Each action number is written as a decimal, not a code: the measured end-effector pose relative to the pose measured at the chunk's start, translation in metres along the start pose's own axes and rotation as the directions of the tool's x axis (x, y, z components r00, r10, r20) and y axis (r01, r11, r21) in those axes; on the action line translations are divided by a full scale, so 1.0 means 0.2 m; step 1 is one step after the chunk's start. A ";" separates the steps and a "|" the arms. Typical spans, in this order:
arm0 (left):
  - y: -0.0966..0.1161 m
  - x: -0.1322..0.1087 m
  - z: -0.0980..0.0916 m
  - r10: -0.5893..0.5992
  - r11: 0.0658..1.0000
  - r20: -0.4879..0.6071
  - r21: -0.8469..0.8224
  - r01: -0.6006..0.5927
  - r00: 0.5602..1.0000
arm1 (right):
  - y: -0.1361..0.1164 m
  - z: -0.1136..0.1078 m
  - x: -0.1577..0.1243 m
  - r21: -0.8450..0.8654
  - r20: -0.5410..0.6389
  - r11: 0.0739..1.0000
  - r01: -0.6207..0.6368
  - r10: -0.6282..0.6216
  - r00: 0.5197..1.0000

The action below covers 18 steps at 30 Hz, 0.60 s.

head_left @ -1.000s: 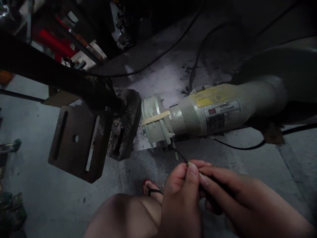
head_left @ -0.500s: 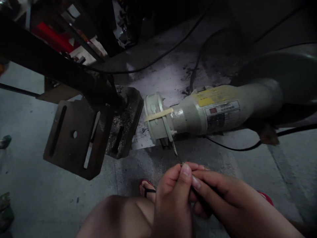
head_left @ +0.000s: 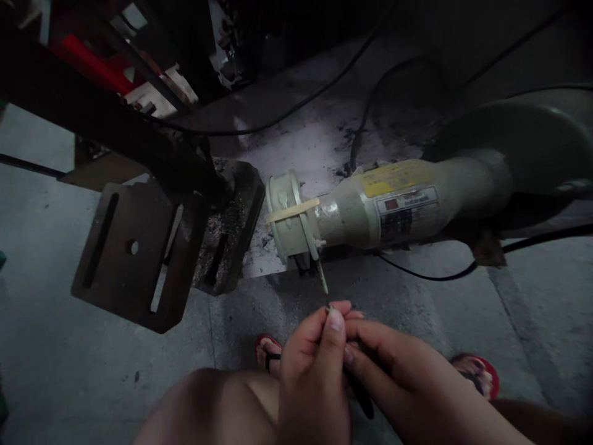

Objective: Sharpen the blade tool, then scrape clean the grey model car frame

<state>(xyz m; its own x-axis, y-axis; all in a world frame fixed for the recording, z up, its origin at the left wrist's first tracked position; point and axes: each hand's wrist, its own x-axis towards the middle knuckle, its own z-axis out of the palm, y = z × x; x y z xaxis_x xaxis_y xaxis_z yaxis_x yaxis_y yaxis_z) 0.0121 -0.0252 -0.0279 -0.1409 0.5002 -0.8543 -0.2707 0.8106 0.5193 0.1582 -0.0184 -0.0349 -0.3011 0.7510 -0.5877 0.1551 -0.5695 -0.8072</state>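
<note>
My left hand (head_left: pixel 311 364) and my right hand (head_left: pixel 393 371) meet low in the middle, fingers pinched together on a thin dark wire (head_left: pixel 330 308) whose end shows at the fingertips. A dark length of it hangs below my right fingers. Just beyond lies a pale grey motor housing (head_left: pixel 370 213) on its side, with a label and a tan rubber band (head_left: pixel 291 211) around its ribbed end cap. A short lead (head_left: pixel 323 278) sticks out under the cap, a little apart from my fingertips.
A slotted dark steel plate (head_left: pixel 134 253) on a black arm hangs at left, with a second gritty plate behind it. Black cables (head_left: pixel 463 270) cross the concrete floor. My knee (head_left: pixel 208 402) and red sandals (head_left: pixel 266 353) are below. Red parts clutter the top left.
My hands have drawn back towards me and to the left with the wire end, and a gap has opened between my fingertips and the lead under the cap. The view shifted slightly.
</note>
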 end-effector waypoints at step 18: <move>0.05 -0.14 0.02 0.528 0.807 0.108 0.245 -0.537 0.843 | 0.00 0.03 -0.08 -0.058 -0.023 0.977 0.206 -0.208 0.978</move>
<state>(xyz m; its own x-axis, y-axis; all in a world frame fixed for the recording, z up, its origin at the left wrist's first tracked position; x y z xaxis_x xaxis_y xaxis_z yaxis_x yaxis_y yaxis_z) 0.0167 -0.0305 0.0010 -0.1586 0.8821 -0.4436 0.0902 0.4603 0.8832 0.1571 -0.0328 -0.0250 -0.3046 0.8605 -0.4084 0.1442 -0.3822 -0.9128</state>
